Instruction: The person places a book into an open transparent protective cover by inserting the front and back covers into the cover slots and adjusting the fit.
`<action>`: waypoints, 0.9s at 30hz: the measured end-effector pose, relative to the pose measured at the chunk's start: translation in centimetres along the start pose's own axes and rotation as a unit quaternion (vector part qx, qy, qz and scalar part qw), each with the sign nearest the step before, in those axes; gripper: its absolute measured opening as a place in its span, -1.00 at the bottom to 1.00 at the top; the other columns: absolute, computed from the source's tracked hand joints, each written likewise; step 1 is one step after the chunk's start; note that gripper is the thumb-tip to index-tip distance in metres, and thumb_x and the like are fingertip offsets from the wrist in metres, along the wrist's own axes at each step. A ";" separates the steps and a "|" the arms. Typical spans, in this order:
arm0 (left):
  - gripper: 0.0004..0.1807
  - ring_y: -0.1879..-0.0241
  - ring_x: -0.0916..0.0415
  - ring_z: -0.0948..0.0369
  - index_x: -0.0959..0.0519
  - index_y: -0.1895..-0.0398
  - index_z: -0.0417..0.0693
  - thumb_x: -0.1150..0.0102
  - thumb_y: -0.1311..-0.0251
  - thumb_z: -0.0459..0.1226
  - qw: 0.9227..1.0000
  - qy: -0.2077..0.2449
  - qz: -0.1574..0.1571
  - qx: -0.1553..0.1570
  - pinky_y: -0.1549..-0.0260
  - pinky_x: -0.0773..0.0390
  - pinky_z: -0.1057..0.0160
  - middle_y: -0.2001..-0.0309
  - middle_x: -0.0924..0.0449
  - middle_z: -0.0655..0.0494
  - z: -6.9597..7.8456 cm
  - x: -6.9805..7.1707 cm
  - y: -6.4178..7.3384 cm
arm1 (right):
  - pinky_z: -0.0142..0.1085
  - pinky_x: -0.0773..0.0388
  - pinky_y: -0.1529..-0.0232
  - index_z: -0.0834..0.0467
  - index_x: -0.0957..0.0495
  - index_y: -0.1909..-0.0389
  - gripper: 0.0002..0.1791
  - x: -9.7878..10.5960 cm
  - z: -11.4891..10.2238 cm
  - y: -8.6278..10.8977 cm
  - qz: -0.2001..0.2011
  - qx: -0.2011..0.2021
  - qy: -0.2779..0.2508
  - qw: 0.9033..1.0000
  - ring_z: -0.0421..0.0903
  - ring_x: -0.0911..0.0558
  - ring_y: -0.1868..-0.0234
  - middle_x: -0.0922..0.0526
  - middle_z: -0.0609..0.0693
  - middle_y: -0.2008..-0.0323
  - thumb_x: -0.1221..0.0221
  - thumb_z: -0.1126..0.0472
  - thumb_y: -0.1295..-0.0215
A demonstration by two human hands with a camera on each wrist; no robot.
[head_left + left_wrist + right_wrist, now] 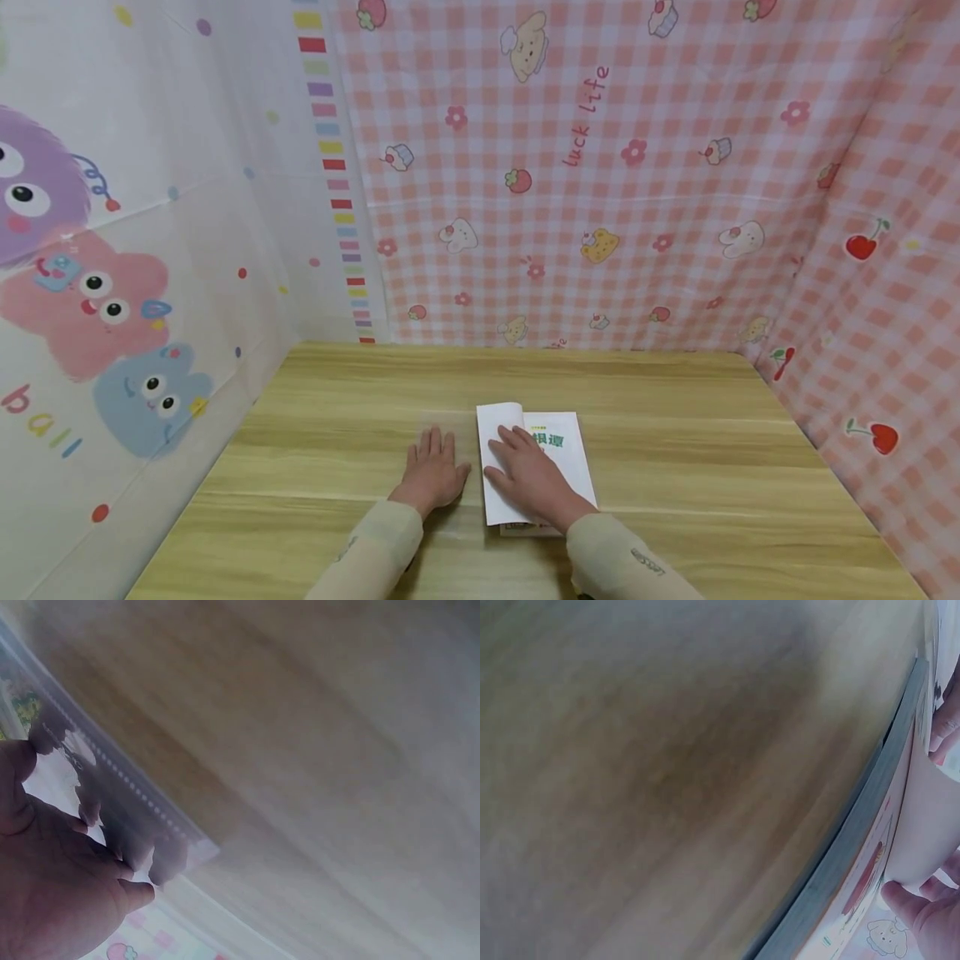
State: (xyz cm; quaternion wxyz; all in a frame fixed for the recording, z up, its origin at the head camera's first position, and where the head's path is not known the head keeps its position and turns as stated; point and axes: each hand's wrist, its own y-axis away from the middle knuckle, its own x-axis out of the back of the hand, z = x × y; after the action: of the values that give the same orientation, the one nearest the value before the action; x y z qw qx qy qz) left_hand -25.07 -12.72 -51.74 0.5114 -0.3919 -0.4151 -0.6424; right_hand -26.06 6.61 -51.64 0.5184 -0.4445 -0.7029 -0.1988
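A thin book (570, 432) with green characters on its front lies on the table at the centre of the head view. A blank white leaf (498, 417) curls over its left part. My right hand (534, 481) rests on that leaf with fingers spread. In the right wrist view, the book's grey edge (847, 844) shows beside the fingers of that hand. To the left of the book, my left hand (431, 475) lies palm down with fingers straight. The left wrist view shows a clear plastic sheet (142, 787) with a dotted seam at its fingers.
The wood-grain table (697, 450) extends to both sides. A pink checked cloth (562, 200) hangs behind it and on the right, and a white cloth with cartoon figures (210, 250) hangs on the left.
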 end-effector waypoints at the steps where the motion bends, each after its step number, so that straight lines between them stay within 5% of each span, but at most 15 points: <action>1: -0.30 -0.51 0.23 -0.22 -0.08 -0.50 -0.35 0.14 -0.50 -0.06 1.000 -0.002 0.000 0.001 -0.41 0.16 -0.22 -0.52 0.13 -0.39 -0.2 -0.2 -0.2 | 0.06 -0.23 -0.36 0.21 -0.47 -0.32 -0.43 0.0 -0.1 0.0 0.000 0.001 0.004 1.000 0.22 -0.21 -0.44 -0.31 0.18 -0.42 -0.07 -0.06 -0.46; 12: -0.35 -0.49 0.08 -0.22 -0.20 -0.45 -0.36 0.08 -0.47 -0.09 1.000 -0.023 0.012 -0.007 -0.37 0.05 -0.29 -0.48 -0.02 -0.39 0.2 0.6 0.4 | 0.06 -0.37 -0.27 0.17 -0.50 -0.29 -0.44 -0.1 -0.8 0.1 -0.015 0.004 0.041 0.999 0.18 -0.23 -0.45 -0.34 0.13 -0.41 -0.10 -0.08 -0.43; 27: -0.36 -0.50 0.14 -0.21 -0.16 -0.48 -0.33 0.10 -0.48 -0.12 1.000 -0.015 0.004 0.004 -0.38 0.09 -0.28 -0.50 0.05 -0.36 0.3 0.3 0.2 | 0.02 -0.35 -0.30 0.19 -0.54 -0.24 -0.47 -0.2 -1.1 0.0 -0.016 0.010 0.058 0.998 0.17 -0.25 -0.43 -0.38 0.15 -0.38 -0.13 -0.05 -0.41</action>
State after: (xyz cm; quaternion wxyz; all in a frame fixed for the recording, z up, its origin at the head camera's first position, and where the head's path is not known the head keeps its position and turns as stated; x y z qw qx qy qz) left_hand -24.90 -12.59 -51.28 0.5093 -0.4009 -0.4236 -0.6328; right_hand -25.38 5.70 -51.42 0.5595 -0.4160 -0.6804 -0.2259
